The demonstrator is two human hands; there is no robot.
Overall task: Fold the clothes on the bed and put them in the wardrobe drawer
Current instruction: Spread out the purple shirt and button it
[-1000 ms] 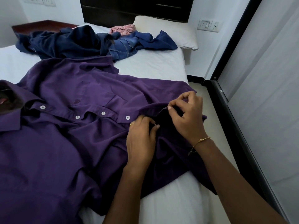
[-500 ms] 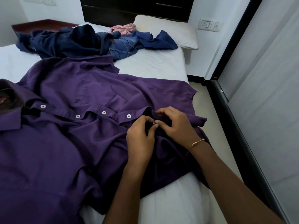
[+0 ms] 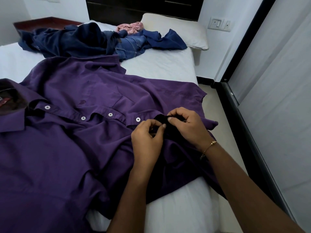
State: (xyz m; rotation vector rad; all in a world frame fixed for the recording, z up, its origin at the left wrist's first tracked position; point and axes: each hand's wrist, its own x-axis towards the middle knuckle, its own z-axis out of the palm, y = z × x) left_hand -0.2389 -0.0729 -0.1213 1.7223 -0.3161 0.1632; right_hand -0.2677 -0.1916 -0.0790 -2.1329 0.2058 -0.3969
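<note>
Since a second ago our right hand (image 3: 188,126) dropped beside our left hand (image 3: 148,138); both pinch the placket of the purple shirt (image 3: 70,145), spread buttoned across the bed (image 3: 176,212), hem overhanging its right edge.

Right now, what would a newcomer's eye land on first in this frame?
The purple shirt spread face-up across the white bed, four white buttons showing along its placket. Near the hem, the left hand and right hand pinch the placket edges together. Behind, a heap of blue clothes lies by the pillow.
</note>
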